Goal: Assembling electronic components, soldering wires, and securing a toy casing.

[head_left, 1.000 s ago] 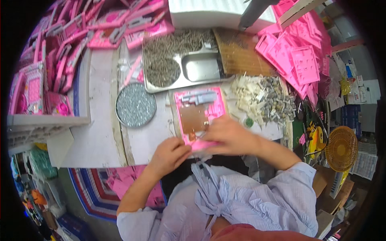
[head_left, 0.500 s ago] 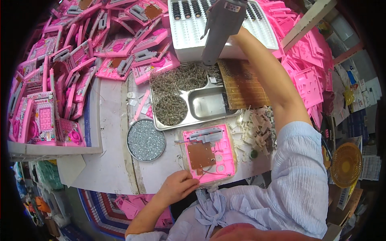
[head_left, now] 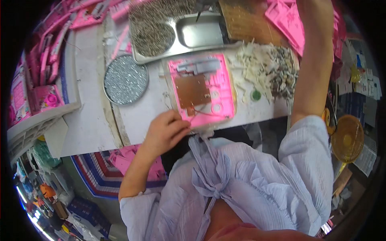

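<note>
My left hand (head_left: pixel 167 129) is closed at the near left corner of an open pink plastic toy case (head_left: pixel 224 86), its thumb and fingers pinching that edge. Inside the case lie a brown circuit board (head_left: pixel 192 91), a grey plastic mechanism (head_left: pixel 199 65) along the far side and thin wires near the left hand. My right forearm (head_left: pixel 313 60) stretches up to the top right, and its hand is out of view past the top edge. The dark pointed tip of a tool (head_left: pixel 199 15) shows at the top middle.
Left of the case is a round dish (head_left: pixel 125 80) of small silvery pieces. Behind stands a steel tray (head_left: pixel 138 58) heaped with small metal parts. White plastic bits (head_left: pixel 257 68) lie to the right. Pink cases (head_left: pixel 52 48) fill a crate at left; pink panels (head_left: pixel 287 24) lie far right.
The whole view has shifted, so the table sits higher in the picture. My right forearm has swung rightward, away from the grey tool. My left hand stays at the case corner.
</note>
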Action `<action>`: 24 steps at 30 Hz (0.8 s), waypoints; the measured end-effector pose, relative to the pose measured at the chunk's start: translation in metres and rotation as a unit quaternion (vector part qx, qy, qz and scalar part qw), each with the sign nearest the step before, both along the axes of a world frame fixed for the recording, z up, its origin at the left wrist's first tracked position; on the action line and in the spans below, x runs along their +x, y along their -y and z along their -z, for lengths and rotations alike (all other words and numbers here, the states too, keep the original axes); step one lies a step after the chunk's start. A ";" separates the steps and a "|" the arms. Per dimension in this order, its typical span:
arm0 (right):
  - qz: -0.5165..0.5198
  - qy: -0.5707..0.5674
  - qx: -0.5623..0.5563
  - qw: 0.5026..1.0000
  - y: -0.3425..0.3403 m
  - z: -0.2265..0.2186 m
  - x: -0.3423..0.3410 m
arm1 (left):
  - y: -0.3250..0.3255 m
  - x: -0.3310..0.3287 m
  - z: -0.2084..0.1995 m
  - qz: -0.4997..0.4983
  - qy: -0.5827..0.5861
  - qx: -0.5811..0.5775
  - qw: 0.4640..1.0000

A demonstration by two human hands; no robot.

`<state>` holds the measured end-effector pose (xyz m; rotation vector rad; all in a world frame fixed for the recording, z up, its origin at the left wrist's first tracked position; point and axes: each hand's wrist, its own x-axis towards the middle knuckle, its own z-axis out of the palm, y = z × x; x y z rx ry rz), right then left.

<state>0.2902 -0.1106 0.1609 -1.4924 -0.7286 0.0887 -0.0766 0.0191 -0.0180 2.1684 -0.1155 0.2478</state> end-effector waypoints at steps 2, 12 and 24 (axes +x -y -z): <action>-0.158 -0.044 -0.143 0.976 0.077 0.054 -0.059 | 0.003 0.005 0.003 0.007 0.006 -0.015 1.000; -0.240 0.324 -0.242 0.882 0.088 0.149 -0.151 | 0.004 -0.002 -0.001 -0.012 -0.036 0.002 0.999; -0.218 0.256 -0.249 0.908 0.113 0.144 -0.118 | 0.004 0.004 -0.007 0.008 -0.034 0.035 0.999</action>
